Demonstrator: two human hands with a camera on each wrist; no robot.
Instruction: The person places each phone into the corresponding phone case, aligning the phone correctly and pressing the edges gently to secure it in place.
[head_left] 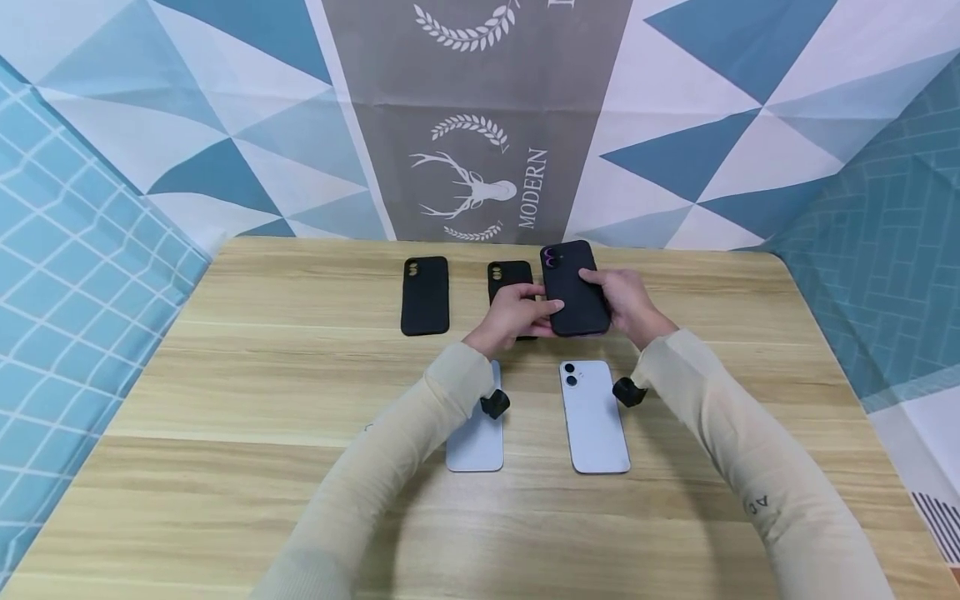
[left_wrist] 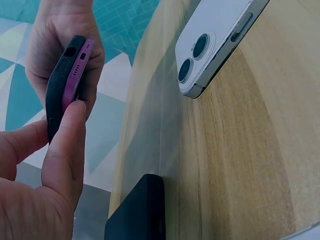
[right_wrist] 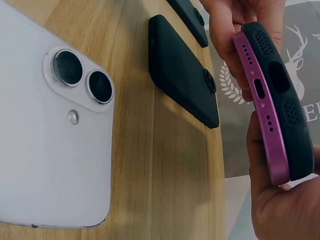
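Above the back of the table, both hands hold a black phone case (head_left: 576, 292) together with a magenta phone (right_wrist: 262, 107). In the right wrist view the case's bottom edge stands apart from the phone's bottom edge, side by side. My left hand (head_left: 517, 315) pinches the lower left side between thumb and fingers. My right hand (head_left: 628, 300) grips the right side, thumb on the case's back. Under the left hand lies a second black case (head_left: 510, 272), partly hidden. Nearer me are two white phones, one at the right (head_left: 596, 421) and one partly under the left sleeve (head_left: 476, 446).
Another black case (head_left: 425, 296) lies at the back left of the wooden table (head_left: 262, 358). A patterned cloth (head_left: 480, 83) hangs right behind the table's back edge. A small black wrist device (head_left: 628, 392) sits at each cuff.
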